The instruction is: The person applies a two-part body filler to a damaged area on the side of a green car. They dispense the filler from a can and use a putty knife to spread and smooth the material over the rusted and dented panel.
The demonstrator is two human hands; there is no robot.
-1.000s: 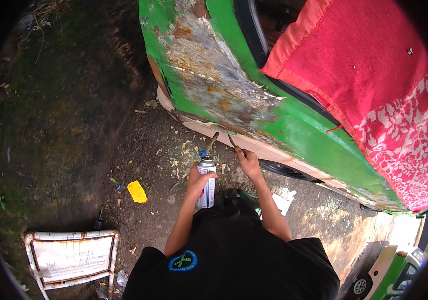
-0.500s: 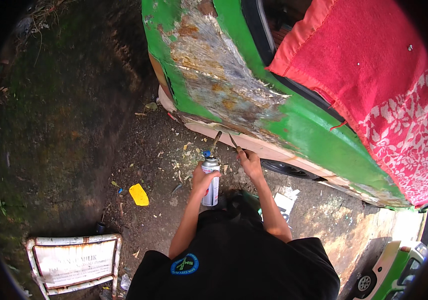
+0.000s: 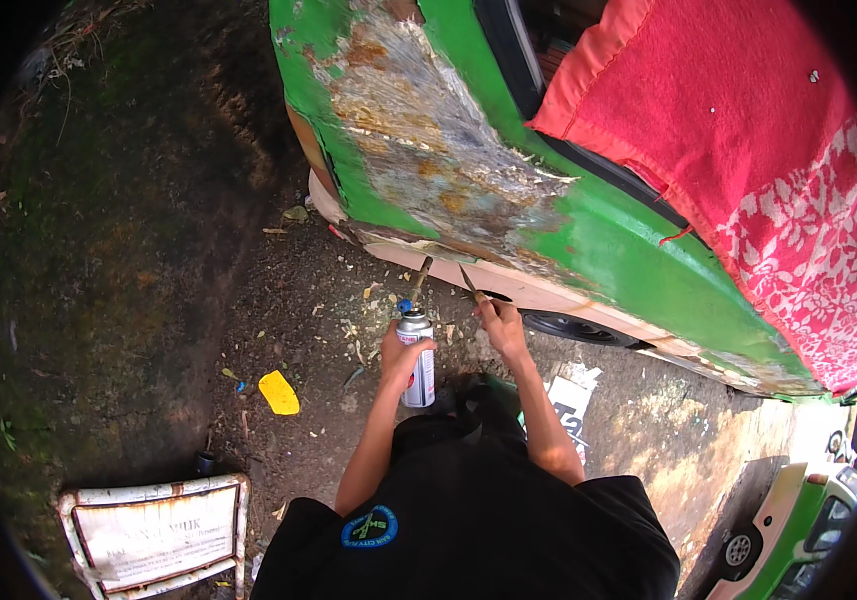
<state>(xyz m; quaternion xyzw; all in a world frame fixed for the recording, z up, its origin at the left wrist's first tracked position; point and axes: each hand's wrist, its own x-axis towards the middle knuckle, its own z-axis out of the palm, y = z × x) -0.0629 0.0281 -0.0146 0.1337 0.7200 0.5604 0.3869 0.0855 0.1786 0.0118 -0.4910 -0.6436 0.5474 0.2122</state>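
Observation:
My left hand [image 3: 401,354] is wrapped round a gas torch [image 3: 419,372], a white and silver canister with a blue valve on top. Its metal nozzle [image 3: 423,275] points up at the lower edge of a green car [image 3: 609,250]. In my right hand [image 3: 501,326] is a thin scraper [image 3: 470,282], its dark blade tip by the car's pale lower trim [image 3: 529,288]. The nozzle and the blade are a short gap apart. Whether the blade touches the panel I cannot tell. Above them, a wide patch [image 3: 429,130] of the body is stripped to rusty, rough metal.
A red patterned cloth [image 3: 689,130] hangs over the car's window side. Paint flakes [image 3: 359,318] and a yellow piece [image 3: 279,392] lie on the dirt ground. A rusty-framed white sign [image 3: 159,535] stands at lower left. Another green and white car [image 3: 794,530] is at lower right.
The view has shifted slightly, so the car sits a little further left. Both hands keep their grips, and the torch and scraper stay near the car's lower edge.

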